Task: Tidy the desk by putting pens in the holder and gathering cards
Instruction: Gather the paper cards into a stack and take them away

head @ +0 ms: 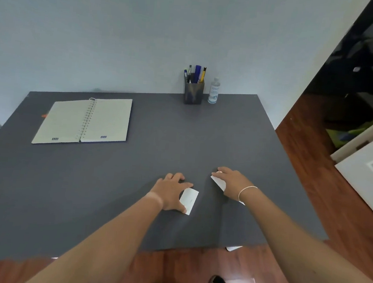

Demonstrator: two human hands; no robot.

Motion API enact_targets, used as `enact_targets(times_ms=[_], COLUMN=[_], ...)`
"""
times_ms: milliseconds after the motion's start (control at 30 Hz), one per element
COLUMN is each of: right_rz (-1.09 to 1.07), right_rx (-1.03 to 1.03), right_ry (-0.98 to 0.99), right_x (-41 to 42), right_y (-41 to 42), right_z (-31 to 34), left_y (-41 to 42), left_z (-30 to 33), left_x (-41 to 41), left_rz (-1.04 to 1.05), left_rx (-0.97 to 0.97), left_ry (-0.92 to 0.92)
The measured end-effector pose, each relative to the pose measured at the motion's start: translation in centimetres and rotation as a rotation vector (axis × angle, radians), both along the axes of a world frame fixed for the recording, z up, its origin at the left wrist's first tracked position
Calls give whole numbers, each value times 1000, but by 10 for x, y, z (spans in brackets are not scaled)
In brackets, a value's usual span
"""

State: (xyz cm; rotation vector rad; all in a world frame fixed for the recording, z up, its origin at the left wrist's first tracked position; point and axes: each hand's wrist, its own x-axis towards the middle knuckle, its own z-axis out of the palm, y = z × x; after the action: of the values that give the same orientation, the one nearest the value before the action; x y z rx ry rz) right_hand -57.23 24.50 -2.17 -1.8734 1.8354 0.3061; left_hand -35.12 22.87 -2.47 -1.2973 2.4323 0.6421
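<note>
Two white cards lie near the front of the grey desk [132, 177]. My left hand [172, 192] rests palm down with its thumb and fingers gripping the left edge of one white card [189, 200]. My right hand [233, 184] covers most of a second white card [218, 182], which pokes out under its fingers and again by the wrist. At the back of the desk stands a dark pen holder [193, 93] with several pens [197, 74] upright in it.
An open spiral notebook [83, 122] lies at the back left. A clear sanitiser bottle [214, 90] stands right of the holder. The desk's front edge is close to my arms; wooden floor [313, 175] and a white door [372, 171] lie to the right.
</note>
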Motion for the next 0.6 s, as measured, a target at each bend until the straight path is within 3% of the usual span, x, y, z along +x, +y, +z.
enact_targets(times_ms=[333, 600], right_rz=[135, 172], right_rx=[20, 3], right_ry=[23, 21], right_x=[-7, -6], right_y=[-20, -28], right_z=[-5, -4], left_y=[-2, -2], left_z=[4, -1], left_x=[-14, -9], left_rz=[160, 435], left_rx=[-6, 56], left_ry=[-4, 210])
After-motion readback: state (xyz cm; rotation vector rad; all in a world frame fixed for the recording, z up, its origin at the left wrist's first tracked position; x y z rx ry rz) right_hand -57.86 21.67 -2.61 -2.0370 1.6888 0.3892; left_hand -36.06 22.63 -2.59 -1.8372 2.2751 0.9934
